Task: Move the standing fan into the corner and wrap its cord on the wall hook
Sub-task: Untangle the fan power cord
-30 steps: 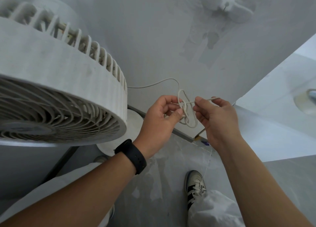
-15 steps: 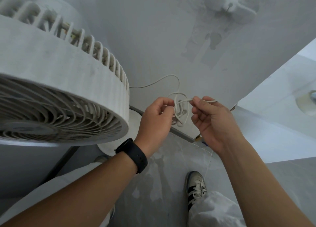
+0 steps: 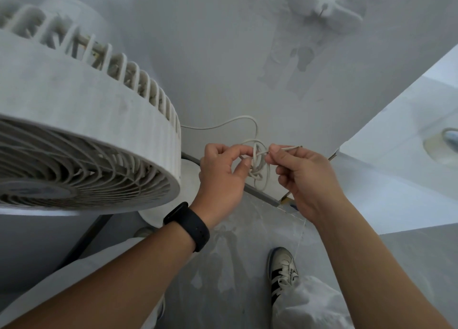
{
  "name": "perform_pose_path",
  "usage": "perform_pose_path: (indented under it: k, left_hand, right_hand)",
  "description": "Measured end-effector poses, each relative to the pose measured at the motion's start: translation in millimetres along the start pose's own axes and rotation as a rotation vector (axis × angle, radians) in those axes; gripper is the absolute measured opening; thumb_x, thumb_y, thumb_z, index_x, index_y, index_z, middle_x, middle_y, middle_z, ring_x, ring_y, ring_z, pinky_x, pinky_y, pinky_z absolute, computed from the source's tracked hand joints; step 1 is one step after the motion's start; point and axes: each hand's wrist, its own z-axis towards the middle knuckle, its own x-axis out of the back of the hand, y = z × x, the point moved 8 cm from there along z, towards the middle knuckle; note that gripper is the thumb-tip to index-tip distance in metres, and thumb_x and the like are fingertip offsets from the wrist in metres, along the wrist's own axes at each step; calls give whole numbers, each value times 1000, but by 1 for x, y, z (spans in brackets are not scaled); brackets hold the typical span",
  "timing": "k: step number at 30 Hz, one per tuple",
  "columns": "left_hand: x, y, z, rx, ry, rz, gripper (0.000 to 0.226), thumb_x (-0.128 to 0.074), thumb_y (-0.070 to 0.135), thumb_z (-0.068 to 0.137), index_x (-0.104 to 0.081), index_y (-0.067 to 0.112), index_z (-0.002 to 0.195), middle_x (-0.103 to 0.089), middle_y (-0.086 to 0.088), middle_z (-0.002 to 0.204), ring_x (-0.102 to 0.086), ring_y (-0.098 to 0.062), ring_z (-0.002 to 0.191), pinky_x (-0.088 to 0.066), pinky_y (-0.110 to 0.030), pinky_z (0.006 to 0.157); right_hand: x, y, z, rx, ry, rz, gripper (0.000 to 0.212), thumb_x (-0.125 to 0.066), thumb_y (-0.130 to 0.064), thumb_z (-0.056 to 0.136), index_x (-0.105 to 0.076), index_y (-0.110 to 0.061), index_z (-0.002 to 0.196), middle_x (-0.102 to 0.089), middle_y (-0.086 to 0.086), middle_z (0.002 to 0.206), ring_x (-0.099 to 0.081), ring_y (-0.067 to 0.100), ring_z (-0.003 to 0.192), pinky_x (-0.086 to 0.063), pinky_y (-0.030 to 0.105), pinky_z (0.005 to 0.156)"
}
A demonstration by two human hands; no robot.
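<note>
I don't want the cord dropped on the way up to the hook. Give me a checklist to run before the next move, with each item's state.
1. Left hand holds the cord bundle: ok, its fingers pinch the loops.
2. Right hand holds the loose end: ok, the strand is pinched between thumb and forefinger.
3. Bundle tied off: cannot tell, the loops look tangled and the knot is not clearly tight.
4. Slack toward the fan: ok, the cord arcs loosely along the wall.
5. Wall hook free: ok, nothing hangs on it.
6. Cord on the hook: not ok, the bundle is well below it.
</note>
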Motion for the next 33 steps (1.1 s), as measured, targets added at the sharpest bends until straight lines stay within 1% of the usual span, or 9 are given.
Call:
perform_pose_path:
  k: [4, 6, 11, 16, 19, 23, 27, 29, 33]
  left_hand:
    - [0, 3, 1, -66, -13, 56, 18, -67, 34, 97, -64, 50, 106, -41, 18, 109, -52, -22, 113, -47, -51, 105]
    - [0, 7, 0, -82, -23, 66, 13, -65, 45, 93, -62, 48, 105, -43, 19, 109, -54, -20, 112, -48, -51, 102]
    - [-1, 10, -1, -77, -49, 92, 32, -46, 67, 85, -59, 38, 88, -48, 15, 101, -55, -17, 105, -48, -54, 98]
    - [-3, 18, -7, -94, -59, 54, 31, -47, 51, 95, -51, 25, 77, -53, 9, 84, -55, -20, 88, -48, -59, 90]
    - [-5, 16, -4, -93, -85, 47, 32, -48, 45, 97, -52, 20, 78, -56, 6, 85, -59, -19, 89, -50, -55, 89]
    - [-6, 12, -4, -68, -133, -61, 26, -60, 35, 102, -60, 20, 81, -53, 12, 71, -50, -8, 69, -47, -36, 71]
    - [-4, 11, -4, -67, -135, -94, 19, -63, 31, 101, -66, 23, 84, -64, -3, 73, -56, -11, 70, -52, -40, 72]
    - [-3, 12, -4, -62, -125, -73, 20, -63, 29, 102, -67, 23, 83, -63, 6, 69, -55, -7, 67, -50, -36, 71]
    - [-7, 8, -6, 4, -125, 6, 24, -54, 34, 102, -62, 29, 80, -57, 24, 60, -51, 1, 60, -46, -54, 88]
  right_hand:
    - [1, -3, 0, 35, -2, 8, 24, -78, -21, 89, -74, -3, 105, -79, 9, 92, -64, 12, 76, -54, 21, 65]
    - [1, -4, -1, 48, -25, -11, 23, -75, -19, 92, -73, -2, 108, -79, 9, 93, -66, 12, 76, -55, 21, 65]
    - [-3, -8, -2, 81, -80, -59, 26, -76, -17, 91, -71, 1, 109, -76, 11, 87, -63, 11, 69, -55, 21, 63]
    - [-12, -7, -5, 122, -121, -183, 25, -77, -25, 90, -76, -1, 97, -69, 27, 84, -55, 19, 70, -54, 28, 67]
    - [-16, -3, -5, 92, -142, -222, 36, -75, -34, 91, -75, 1, 93, -75, 9, 78, -58, 16, 70, -56, 27, 70]
    - [-15, -3, -6, 61, -157, -253, 38, -74, -41, 91, -79, -4, 93, -79, 12, 90, -57, 18, 69, -56, 27, 69]
    - [-16, -10, -7, 128, -135, -308, 31, -72, -39, 94, -81, -11, 87, -75, 19, 86, -48, 24, 70, -46, 36, 69]
    - [-17, -14, -8, 200, -119, -403, 31, -69, -42, 96, -80, -16, 83, -74, 21, 84, -49, 23, 67, -46, 37, 65]
    - [-20, -19, -11, 374, -11, -637, 29, -65, -32, 99, -74, -16, 77, -60, -7, 53, -45, 3, 46, -37, 17, 47]
